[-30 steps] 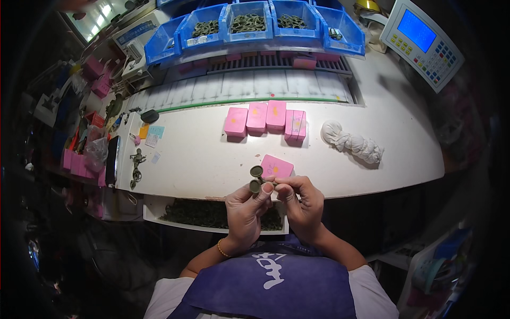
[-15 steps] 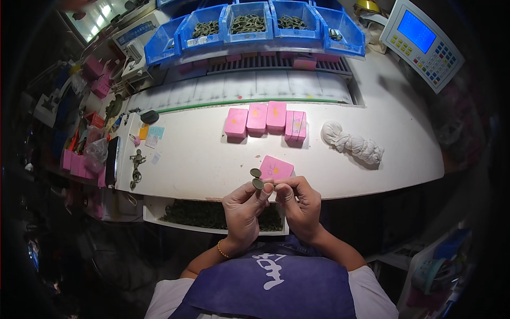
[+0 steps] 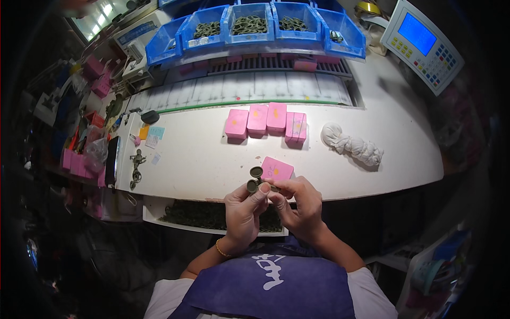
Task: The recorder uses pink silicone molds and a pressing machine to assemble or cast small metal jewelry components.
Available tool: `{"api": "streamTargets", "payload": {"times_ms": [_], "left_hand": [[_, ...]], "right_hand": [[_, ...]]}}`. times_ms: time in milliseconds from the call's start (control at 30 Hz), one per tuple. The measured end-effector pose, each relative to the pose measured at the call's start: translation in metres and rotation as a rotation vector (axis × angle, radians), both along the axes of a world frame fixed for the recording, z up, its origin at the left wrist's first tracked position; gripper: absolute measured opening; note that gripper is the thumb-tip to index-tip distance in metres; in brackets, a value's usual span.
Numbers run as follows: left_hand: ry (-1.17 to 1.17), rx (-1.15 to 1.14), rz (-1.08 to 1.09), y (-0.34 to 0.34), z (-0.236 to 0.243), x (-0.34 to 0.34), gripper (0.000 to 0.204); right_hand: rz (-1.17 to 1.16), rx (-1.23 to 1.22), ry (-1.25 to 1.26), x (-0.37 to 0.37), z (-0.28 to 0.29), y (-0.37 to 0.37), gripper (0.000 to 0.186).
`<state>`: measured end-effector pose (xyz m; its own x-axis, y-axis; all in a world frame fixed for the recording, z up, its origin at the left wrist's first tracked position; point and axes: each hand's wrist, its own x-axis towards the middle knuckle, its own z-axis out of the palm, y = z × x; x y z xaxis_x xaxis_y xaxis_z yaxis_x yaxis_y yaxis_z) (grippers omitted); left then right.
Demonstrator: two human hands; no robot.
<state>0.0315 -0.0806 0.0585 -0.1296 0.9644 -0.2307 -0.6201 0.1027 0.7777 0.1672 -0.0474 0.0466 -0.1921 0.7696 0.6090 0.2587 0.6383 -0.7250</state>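
Between the thumb and fingers of my left hand (image 3: 243,211) is a small dark green piece (image 3: 253,184) with two round, shallow cups at its far end. My right hand (image 3: 299,207) pinches at the same piece from the other side, its fingertips meeting the left ones and hiding the rest. Just beyond my fingertips a pink block (image 3: 277,168) lies flat on the white table. Under my wrists, an open drawer (image 3: 183,226) holds a heap of dark green bits.
Several pink blocks (image 3: 258,118) stand in a row farther back, one banded. A twisted white cloth (image 3: 350,144) lies to their right. Blue bins (image 3: 249,37) with green pieces line the back. A keypad panel with a blue screen (image 3: 423,45) is far right. Green pieces (image 3: 137,165) lie at left.
The green piece has turned between my fingers, so the cups now face me more openly and sit farther apart. My right fingers have shifted slightly against it.
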Motion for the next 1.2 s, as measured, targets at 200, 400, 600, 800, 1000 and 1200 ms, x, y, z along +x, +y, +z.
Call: {"api": "streamTargets", "payload": {"times_ms": [200, 400, 600, 800, 1000, 1200], "left_hand": [[-0.026, 0.037, -0.021, 0.001, -0.008, -0.002, 0.019], [-0.019, 0.020, -0.025, 0.001, -0.006, -0.002, 0.018], [-0.016, 0.016, -0.031, 0.003, -0.009, -0.001, 0.019], [0.025, -0.016, -0.037, 0.005, -0.009, -0.004, 0.021], [0.053, 0.053, -0.036, 0.008, -0.018, -0.004, 0.019], [0.034, 0.076, -0.058, 0.010, -0.026, -0.004, 0.017]], "right_hand": [[-0.044, 0.173, -0.156, 0.003, 0.002, 0.003, 0.023], [-0.072, 0.207, -0.202, 0.003, 0.000, 0.001, 0.026], [-0.081, 0.203, -0.218, 0.004, 0.002, 0.001, 0.026], [-0.072, 0.186, -0.163, 0.003, -0.002, 0.002, 0.025], [-0.066, 0.148, -0.183, 0.001, -0.002, 0.001, 0.020], [0.034, -0.248, -0.043, 0.000, -0.009, -0.006, 0.011]]}}
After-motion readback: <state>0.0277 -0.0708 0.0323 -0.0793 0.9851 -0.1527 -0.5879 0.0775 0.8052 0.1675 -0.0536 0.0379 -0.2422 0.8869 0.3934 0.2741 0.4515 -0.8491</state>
